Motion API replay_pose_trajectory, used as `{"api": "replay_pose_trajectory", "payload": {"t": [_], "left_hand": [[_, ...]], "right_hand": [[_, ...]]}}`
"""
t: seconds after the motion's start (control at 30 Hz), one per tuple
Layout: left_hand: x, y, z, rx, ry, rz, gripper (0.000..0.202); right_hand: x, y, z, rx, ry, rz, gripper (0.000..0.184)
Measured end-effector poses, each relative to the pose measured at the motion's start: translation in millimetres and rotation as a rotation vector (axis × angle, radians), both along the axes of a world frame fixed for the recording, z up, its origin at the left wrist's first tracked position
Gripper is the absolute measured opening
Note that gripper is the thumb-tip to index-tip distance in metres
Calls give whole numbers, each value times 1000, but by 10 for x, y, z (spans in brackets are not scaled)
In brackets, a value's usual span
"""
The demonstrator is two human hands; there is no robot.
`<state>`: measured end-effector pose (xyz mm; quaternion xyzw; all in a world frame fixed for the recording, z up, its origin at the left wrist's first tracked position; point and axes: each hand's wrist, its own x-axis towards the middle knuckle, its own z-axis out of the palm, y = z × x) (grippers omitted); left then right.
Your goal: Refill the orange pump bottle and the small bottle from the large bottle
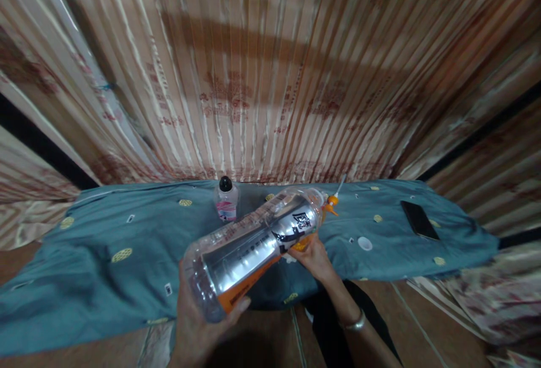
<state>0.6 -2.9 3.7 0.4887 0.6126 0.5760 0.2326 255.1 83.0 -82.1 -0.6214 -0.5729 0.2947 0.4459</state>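
A large clear plastic bottle (pixel 257 249) with a silver and orange label lies tilted in the air, its base to the lower left and its top to the upper right. At its top shows an orange nozzle piece (pixel 332 204) with a thin whitish tip. My left hand (pixel 203 328) is wrapped around the base, thumb along the near side. Farther up, my right hand (pixel 315 258) grips the bottle from below near its shoulder; some of its fingers are hidden behind it. A silver bracelet (pixel 355 322) circles my right wrist.
A small clear bottle (pixel 227 202) with a black cap and pink label stands upright behind the large one. On the patterned teal cloth (pixel 97 233) lie a white disc (pixel 364 243) and a black phone (pixel 419 220). Pleated curtains (pixel 253 75) hang behind and at both sides.
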Motion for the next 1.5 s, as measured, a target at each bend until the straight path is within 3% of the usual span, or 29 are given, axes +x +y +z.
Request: {"api": "replay_pose_trajectory", "payload": {"t": [0.27,0.53,0.83,0.97,1.17,1.33,1.43,1.5], "left_hand": [[-5,3,104,35,-27,-7,83],[2,21,126,-2,-90,-48,91],[-22,36,-54,-48,-194,-90,99],[-22,90,-2,-54,-241,-191,97],[-18,100,24,22,-276,-200,87],[10,86,122,-6,-305,-190,89],[24,96,168,-2,-326,-192,83],[25,103,164,-2,-337,-190,83]], "right_hand": [[7,0,-7,21,-15,-2,61],[9,16,-23,58,10,15,70],[71,40,-88,-21,1,28,85],[91,47,-120,-24,35,56,88],[118,53,-151,-18,56,121,91],[335,71,-109,24,-55,185,101],[570,79,-113,-43,-121,127,106],[705,84,-128,-136,-216,76,95]]}}
